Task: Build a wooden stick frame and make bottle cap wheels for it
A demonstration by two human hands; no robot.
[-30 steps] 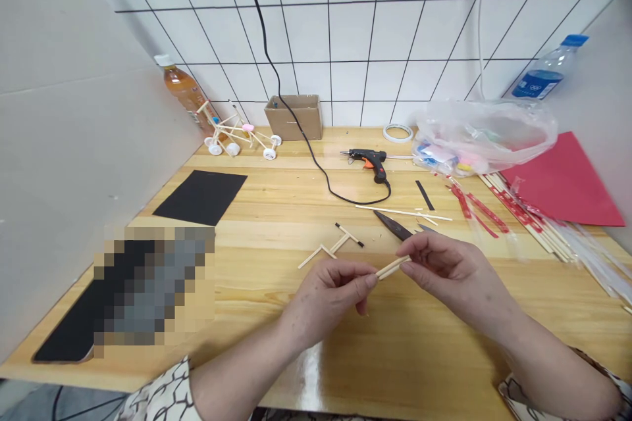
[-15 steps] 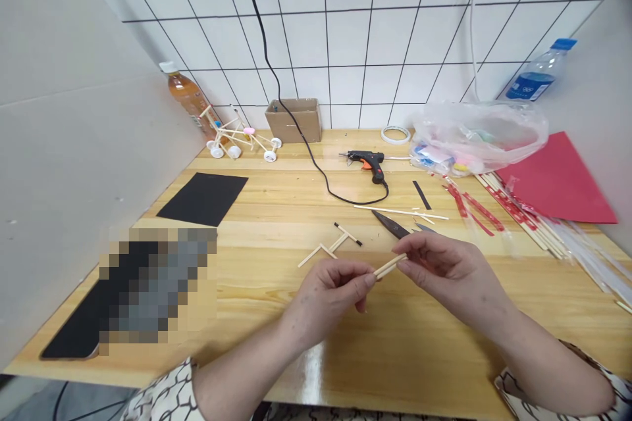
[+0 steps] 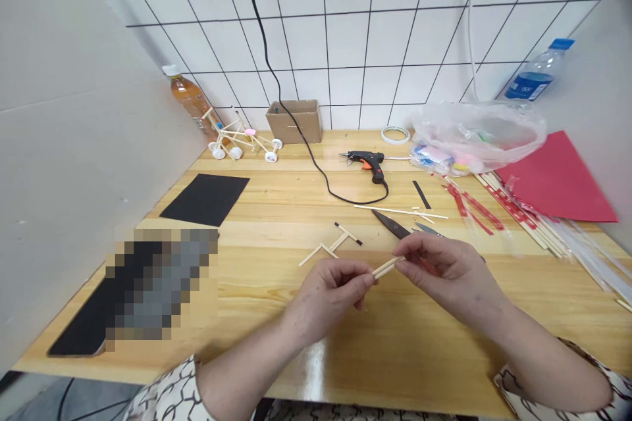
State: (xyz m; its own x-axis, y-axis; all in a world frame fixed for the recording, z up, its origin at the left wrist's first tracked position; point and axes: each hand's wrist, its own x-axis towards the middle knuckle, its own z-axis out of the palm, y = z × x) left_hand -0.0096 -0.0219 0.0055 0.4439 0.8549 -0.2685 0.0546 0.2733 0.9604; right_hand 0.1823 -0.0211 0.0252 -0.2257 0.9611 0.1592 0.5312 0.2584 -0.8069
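Two short wooden sticks [image 3: 387, 268] lie side by side between my hands, above the front of the table. My left hand [image 3: 330, 296] pinches their left ends between thumb and fingers. At the right ends, the thumb and fingertips of my right hand [image 3: 444, 276] close on them. Scissors [image 3: 391, 223] lie behind my right hand, which covers their handles in part. Just beyond my left hand sits a small joined stick frame [image 3: 338, 243] with a black-tipped crosspiece. A long thin stick [image 3: 390, 210] and small stick pieces rest behind the scissors.
A black glue gun [image 3: 365, 161] with its cord lies mid-table. At the back left stand a stick model with white wheels [image 3: 241, 138], a tea bottle [image 3: 187, 95] and a cardboard box [image 3: 294, 122]. Black sheet [image 3: 205, 199] lies left; plastic bag [image 3: 478, 138], red sheet [image 3: 563, 177] and stick bundles [image 3: 528, 214] lie right.
Both hands keep their grip on the two sticks, nearly still. My right fingers have shifted slightly left along them. The view has moved a little.
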